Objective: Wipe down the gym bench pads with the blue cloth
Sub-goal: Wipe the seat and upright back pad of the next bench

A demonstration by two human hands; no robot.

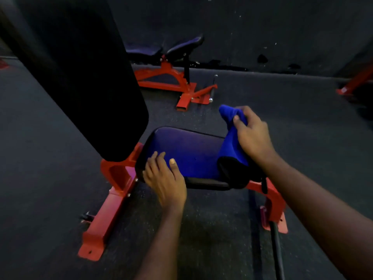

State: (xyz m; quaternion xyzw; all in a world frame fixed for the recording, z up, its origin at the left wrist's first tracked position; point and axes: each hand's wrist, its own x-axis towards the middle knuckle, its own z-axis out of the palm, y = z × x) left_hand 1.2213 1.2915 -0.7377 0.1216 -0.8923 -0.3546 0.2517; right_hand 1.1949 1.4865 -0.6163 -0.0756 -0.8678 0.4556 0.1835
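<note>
Your right hand (252, 136) has the blue cloth (233, 147) bunched in its grip, draped over the right end of the seat pad (191, 150). Your left hand (165, 180) just rests loose on the pad's near left corner, holding nothing. The black back pad (80, 77) leans up on the left, and another bench (181, 47) sits far back

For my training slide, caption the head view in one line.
Right hand holds blue cloth on seat pad; left hand rests on its edge.
</note>
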